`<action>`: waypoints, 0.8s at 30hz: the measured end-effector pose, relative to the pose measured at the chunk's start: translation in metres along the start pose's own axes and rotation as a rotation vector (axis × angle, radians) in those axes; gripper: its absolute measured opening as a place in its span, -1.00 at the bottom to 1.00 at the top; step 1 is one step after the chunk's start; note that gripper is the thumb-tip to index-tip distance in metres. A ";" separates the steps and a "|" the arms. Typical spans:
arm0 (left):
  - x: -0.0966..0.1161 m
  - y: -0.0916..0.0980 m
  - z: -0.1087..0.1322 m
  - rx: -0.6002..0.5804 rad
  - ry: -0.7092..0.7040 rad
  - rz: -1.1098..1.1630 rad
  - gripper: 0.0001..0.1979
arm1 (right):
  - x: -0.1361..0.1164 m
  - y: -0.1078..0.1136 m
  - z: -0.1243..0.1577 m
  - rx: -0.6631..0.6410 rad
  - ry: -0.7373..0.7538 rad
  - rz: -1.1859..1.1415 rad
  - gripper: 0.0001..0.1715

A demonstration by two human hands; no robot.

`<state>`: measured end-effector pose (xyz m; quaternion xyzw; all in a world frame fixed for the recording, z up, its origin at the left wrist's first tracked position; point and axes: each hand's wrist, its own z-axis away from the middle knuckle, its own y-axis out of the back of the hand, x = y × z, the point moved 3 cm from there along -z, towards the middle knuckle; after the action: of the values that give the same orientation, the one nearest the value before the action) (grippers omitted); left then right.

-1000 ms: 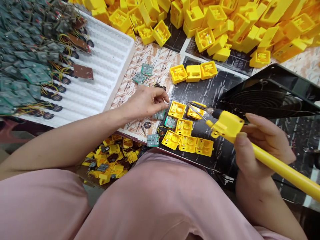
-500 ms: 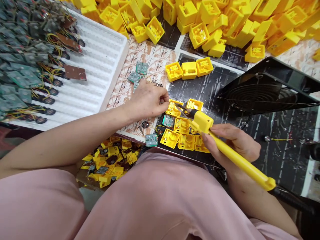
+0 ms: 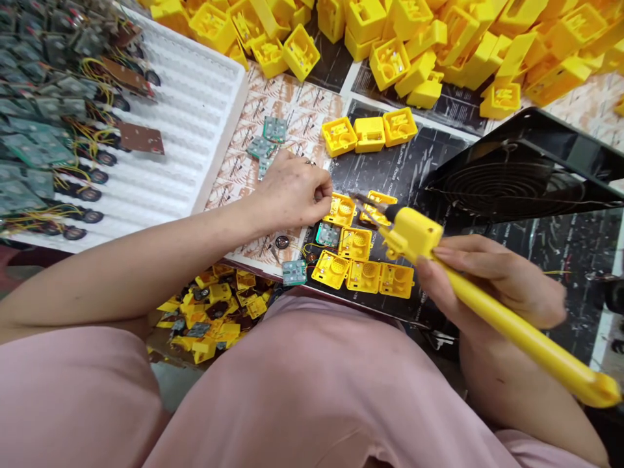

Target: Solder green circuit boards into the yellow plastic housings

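Note:
My left hand (image 3: 291,190) rests on the table with its fingers pinched together at the edge of a yellow plastic case (image 3: 343,210); what it pinches is too small to make out. My right hand (image 3: 492,279) grips a yellow soldering iron (image 3: 487,305), whose metal tip (image 3: 363,200) hovers over the open yellow cases. Several open yellow cases (image 3: 363,263) lie in a cluster between both hands. Small green circuit boards (image 3: 329,234) sit among them.
A white ribbed tray (image 3: 195,123) at the left holds many circuit boards with wires and speakers (image 3: 53,104). A big heap of yellow cases (image 3: 439,45) fills the back. Three yellow cases (image 3: 369,134) stand in a row. A black fan (image 3: 511,188) sits at the right. My knees (image 3: 312,390) fill the foreground.
The soldering iron swung left to the cases, then drew back slightly right. My left hand shifted up a little and stayed pinched at the case.

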<state>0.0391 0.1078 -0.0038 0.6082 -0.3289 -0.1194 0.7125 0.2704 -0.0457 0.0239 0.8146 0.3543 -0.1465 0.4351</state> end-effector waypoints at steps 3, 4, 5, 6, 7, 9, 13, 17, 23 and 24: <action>-0.002 -0.001 0.000 0.021 -0.016 0.019 -0.80 | 0.001 0.006 0.008 0.022 0.085 0.038 -0.83; -0.003 -0.001 0.000 0.026 -0.021 0.027 -0.80 | 0.000 0.006 0.009 0.021 0.095 0.040 -0.84; -0.004 -0.002 0.000 0.030 -0.025 0.034 -0.80 | -0.001 0.006 0.010 0.028 0.091 0.034 -0.84; -0.004 -0.002 0.000 0.034 -0.029 0.038 -0.79 | -0.002 0.006 0.010 0.041 0.075 0.026 -0.82; -0.005 -0.002 0.000 0.036 -0.032 0.038 -0.79 | -0.002 0.007 0.010 0.061 0.056 0.017 -0.77; -0.005 -0.003 0.000 0.039 -0.029 0.030 -0.78 | -0.004 0.006 0.007 0.077 0.052 -0.009 -0.70; -0.007 -0.005 0.000 0.048 -0.036 0.043 -0.79 | -0.006 -0.004 -0.002 -0.009 0.149 -0.004 -0.75; -0.008 -0.007 0.000 0.068 -0.051 0.074 -0.78 | -0.005 -0.015 -0.011 -0.048 0.205 0.070 -0.73; -0.007 -0.007 -0.001 0.047 -0.047 0.062 -0.79 | -0.006 -0.010 -0.012 -0.040 0.246 0.056 -0.73; -0.007 -0.007 -0.001 0.043 -0.049 0.061 -0.79 | -0.004 -0.007 -0.010 -0.041 0.221 0.030 -0.75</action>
<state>0.0358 0.1107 -0.0123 0.6102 -0.3669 -0.1054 0.6943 0.2615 -0.0370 0.0277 0.8220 0.3909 -0.0421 0.4119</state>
